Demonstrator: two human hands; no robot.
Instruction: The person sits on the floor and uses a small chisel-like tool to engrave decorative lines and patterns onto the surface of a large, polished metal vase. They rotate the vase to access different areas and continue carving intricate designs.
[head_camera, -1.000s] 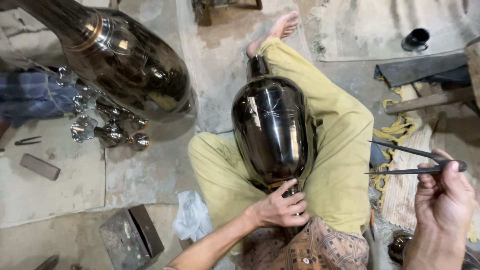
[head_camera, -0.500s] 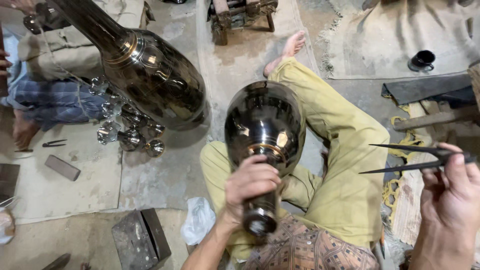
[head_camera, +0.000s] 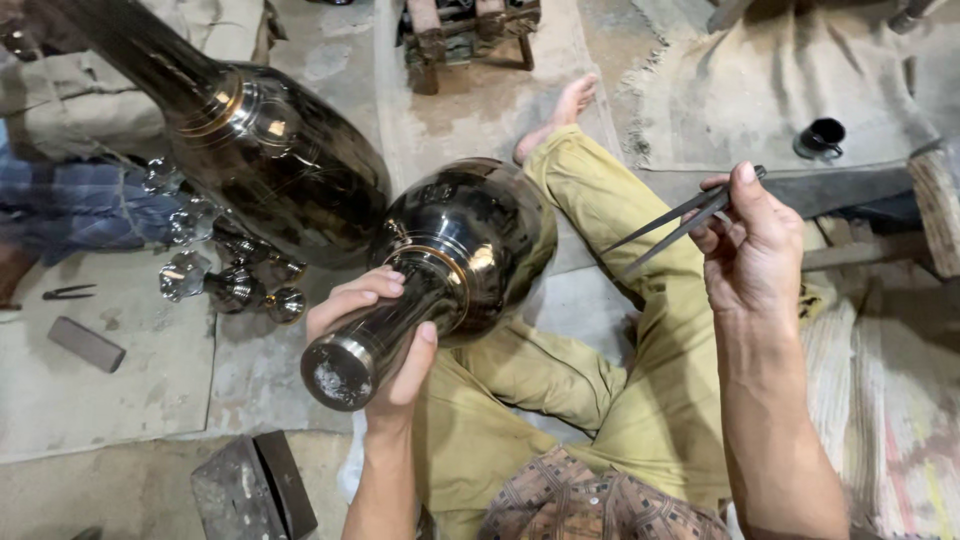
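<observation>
Your left hand (head_camera: 385, 335) reaches up from below, forearm straight, fingers (head_camera: 350, 298) curled over the top and thumb pressed along the side in a full grip. Your right hand (head_camera: 755, 245) is raised, wrist bent, fingertips pinched together near the thumb.

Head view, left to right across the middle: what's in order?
Grey block → small shiny metal pieces → left hand gripping the dark vase by its neck → thin pointed metal tool → right hand holding it → striped mat.
</observation>
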